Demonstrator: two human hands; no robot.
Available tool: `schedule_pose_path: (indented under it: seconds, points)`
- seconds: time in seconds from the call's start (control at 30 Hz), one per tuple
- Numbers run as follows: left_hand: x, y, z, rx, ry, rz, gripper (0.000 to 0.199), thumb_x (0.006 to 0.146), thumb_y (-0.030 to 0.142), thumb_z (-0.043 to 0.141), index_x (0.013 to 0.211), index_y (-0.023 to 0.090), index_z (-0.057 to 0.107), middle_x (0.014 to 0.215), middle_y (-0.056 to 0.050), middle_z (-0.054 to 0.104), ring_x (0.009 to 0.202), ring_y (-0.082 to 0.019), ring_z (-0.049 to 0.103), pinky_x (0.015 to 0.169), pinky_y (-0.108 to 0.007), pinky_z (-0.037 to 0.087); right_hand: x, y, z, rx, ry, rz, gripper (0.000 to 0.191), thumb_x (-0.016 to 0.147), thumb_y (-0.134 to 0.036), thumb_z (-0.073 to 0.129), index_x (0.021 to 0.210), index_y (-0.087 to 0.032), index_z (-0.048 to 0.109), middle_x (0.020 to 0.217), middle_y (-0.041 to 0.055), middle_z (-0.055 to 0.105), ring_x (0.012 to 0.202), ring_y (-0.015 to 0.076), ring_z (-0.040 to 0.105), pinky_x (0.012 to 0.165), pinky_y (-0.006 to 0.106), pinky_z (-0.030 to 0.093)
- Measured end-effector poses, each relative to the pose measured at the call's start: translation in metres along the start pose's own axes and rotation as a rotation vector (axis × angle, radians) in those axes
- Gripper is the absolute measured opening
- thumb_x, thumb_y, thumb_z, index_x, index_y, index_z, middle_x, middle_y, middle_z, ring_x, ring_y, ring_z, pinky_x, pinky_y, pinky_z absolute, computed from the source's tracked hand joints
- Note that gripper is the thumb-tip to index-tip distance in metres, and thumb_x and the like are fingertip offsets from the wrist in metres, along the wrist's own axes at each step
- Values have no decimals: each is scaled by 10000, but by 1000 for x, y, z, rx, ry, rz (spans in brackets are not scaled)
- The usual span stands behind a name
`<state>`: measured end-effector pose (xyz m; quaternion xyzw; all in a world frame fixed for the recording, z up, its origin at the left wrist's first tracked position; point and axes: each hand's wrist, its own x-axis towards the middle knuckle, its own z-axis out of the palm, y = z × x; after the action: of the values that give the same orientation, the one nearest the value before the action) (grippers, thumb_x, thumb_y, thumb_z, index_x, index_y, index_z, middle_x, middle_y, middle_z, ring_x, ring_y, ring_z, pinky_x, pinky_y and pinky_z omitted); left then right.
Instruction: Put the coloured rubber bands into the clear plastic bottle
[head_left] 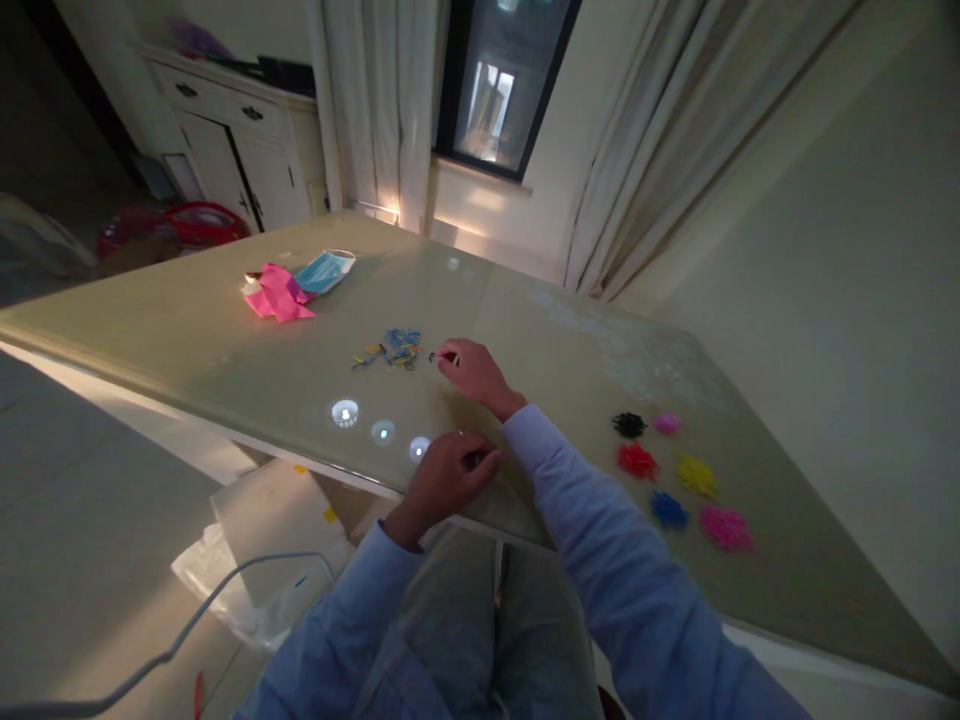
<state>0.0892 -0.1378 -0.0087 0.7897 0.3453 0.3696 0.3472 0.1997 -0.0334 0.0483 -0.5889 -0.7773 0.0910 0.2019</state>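
My right hand (474, 374) is just right of a loose mixed pile of small rubber bands (401, 347), mostly blue and yellow. Its thumb and forefinger are pinched, and a tiny dark band (432, 357) shows at their tips. Closer to me, my left hand (453, 470) rests by the table's front edge with its fingers curled in; whatever is inside them, if anything, is hidden. Off to the right lie separate heaps of one colour each: black (628, 425), light pink (667, 424), red (637, 460), yellow (696, 475), blue (669, 510) and bright pink (726, 527).
On the glossy table (285, 390), a crumpled pink paper (279, 294) and a blue face mask (325, 271) lie at the far left. A grey cable (225, 580) and a pale board (266, 525) are below the front edge. Behind stand a white cabinet (225, 150) and curtains.
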Motion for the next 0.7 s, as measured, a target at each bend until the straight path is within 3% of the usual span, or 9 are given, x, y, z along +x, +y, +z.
schedule_pose_path:
  seconds: [0.17, 0.3, 0.5, 0.6, 0.7]
  points:
    - [0, 0, -2, -34, 9, 12, 242, 894, 331, 574, 733, 175, 666, 721, -32, 686, 680, -152, 603, 672, -275, 433, -60, 19, -17, 689, 202, 256, 160, 822, -322, 601, 833, -177, 667, 721, -16, 640, 537, 94, 541, 548, 219, 434]
    - [1, 1, -3, -25, -7, 14, 244, 888, 336, 574, 733, 176, 671, 691, -21, 676, 651, -141, 597, 646, -265, 425, -116, 29, -24, 1011, 278, 436, 222, 750, -387, 692, 805, -175, 649, 657, -38, 599, 473, 74, 487, 455, 201, 350]
    - [2, 1, -5, 10, 8, 12, 257, 884, 360, 581, 728, 183, 684, 695, -20, 689, 655, -145, 616, 653, -267, 442, -174, 32, -26, 1124, 272, 571, 256, 728, -403, 745, 812, -174, 669, 675, -25, 618, 509, 81, 499, 484, 205, 374]
    - [3, 0, -4, 30, 5, -5, 262, 886, 378, 579, 750, 187, 696, 733, -31, 710, 689, -158, 637, 680, -280, 460, -184, 35, -24, 1130, 211, 561, 249, 729, -399, 752, 804, -173, 679, 685, -19, 629, 535, 90, 518, 513, 211, 398]
    - [3, -4, -1, 59, 35, -28, 231, 883, 373, 579, 796, 193, 693, 774, -37, 711, 725, -166, 642, 693, -282, 479, -188, 39, -22, 1130, 228, 546, 248, 738, -405, 751, 806, -176, 685, 675, -21, 625, 538, 94, 517, 516, 215, 395]
